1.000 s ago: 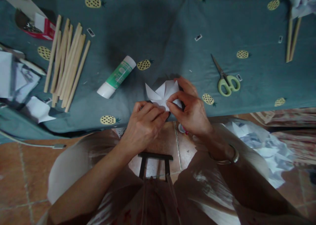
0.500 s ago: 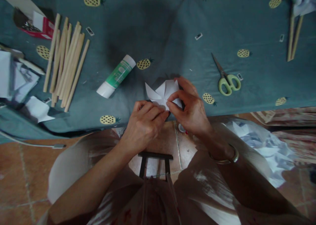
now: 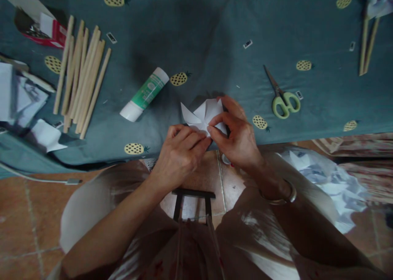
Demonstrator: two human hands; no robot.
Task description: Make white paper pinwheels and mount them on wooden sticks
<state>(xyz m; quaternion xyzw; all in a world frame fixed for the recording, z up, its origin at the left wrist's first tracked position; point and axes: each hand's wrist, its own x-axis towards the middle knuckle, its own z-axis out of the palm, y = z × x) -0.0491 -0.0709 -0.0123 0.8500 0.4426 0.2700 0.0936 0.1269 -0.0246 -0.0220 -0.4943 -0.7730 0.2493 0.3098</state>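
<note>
Hands: I see left hand [image 3: 181, 151] and right hand [image 3: 235, 134] both pinching folded white paper [image 3: 201, 115] at desk [image 3: 215, 38] edge.

No legible text, even on glue stick [image 3: 144, 95]

A teal pineapple-print tablecloth [image 3: 215, 34] carries wooden sticks [image 3: 80, 79] at the left of the frame, a glue stick [image 3: 144, 95] left of centre, folded white paper [image 3: 199, 114] at its near edge, and scissors [image 3: 278, 93] at right.
</note>
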